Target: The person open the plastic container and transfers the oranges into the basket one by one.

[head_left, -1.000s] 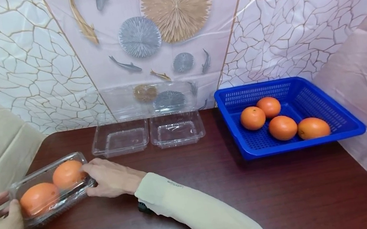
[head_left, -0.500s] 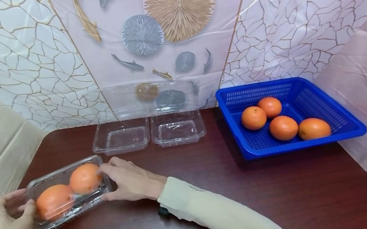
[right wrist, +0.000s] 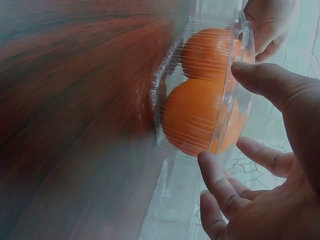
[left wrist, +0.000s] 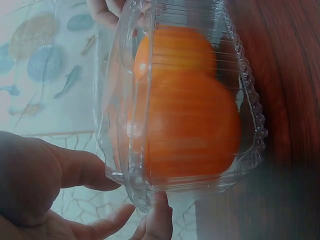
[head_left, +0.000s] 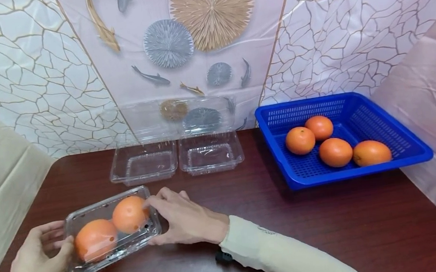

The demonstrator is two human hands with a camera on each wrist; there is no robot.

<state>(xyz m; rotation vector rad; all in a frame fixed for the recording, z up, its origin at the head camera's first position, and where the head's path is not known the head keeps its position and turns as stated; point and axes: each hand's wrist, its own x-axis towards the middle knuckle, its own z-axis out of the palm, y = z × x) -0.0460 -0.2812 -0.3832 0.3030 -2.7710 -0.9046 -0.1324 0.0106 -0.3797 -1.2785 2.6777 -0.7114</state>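
Note:
A lidded clear plastic clamshell box [head_left: 128,248] with two oranges inside is at the left front in the head view, slightly slanted. My left hand [head_left: 39,263] grips its left end, thumb on the near side and fingers behind. At the opposite end, my right hand [head_left: 186,217] holds the box between thumb and fingers. The bigger-looking orange [head_left: 95,239] is on the left, the other orange [head_left: 129,214] on the right. In the right wrist view the ribbed wall of the box [right wrist: 159,85] is close over the table, and my right thumb [right wrist: 265,82] presses the rim.
Two clear clamshell boxes, a left one [head_left: 144,175] and a right one [head_left: 213,167], stand with lids up along the back of the brown table [head_left: 249,203]. At the right, a blue plastic basket [head_left: 402,145] holds several oranges [head_left: 335,152]. A patterned sheet [head_left: 212,79] hangs behind.
Both hands have carried the filled box rightward and a little toward me, away from the table's left side. The back boxes and the basket have stayed in place.

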